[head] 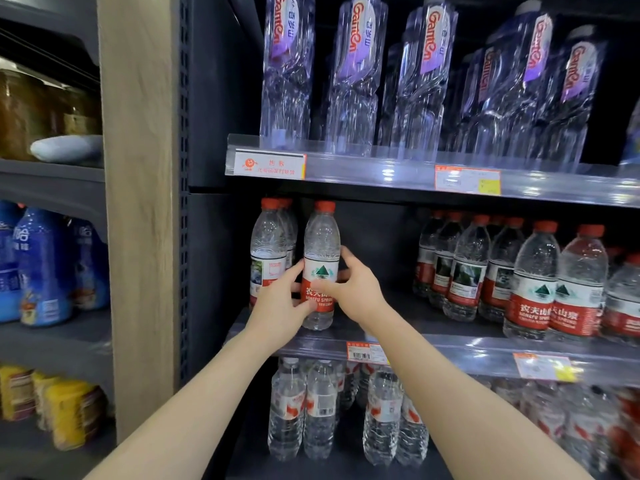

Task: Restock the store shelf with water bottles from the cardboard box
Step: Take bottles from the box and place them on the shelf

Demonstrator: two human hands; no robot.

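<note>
A clear water bottle [321, 244] with a red cap and a red-and-white label stands upright near the front of the middle shelf [450, 348]. My left hand [282, 303] wraps its left side at the label. My right hand [353, 289] holds its right side, fingers curled behind it. Just left of it stand more bottles of the same kind [268, 247], one behind another. A group of the same bottles [533, 278] fills the right part of this shelf. Bare shelf lies between the held bottle and that group. No cardboard box is in view.
The upper shelf [381, 171] carries tall clear bottles with purple labels [356, 74]. Smaller water bottles [320, 410] stand on the lower shelf. A wooden post [138, 202] separates a left unit holding blue bottles [45, 268] and yellow packs [69, 410].
</note>
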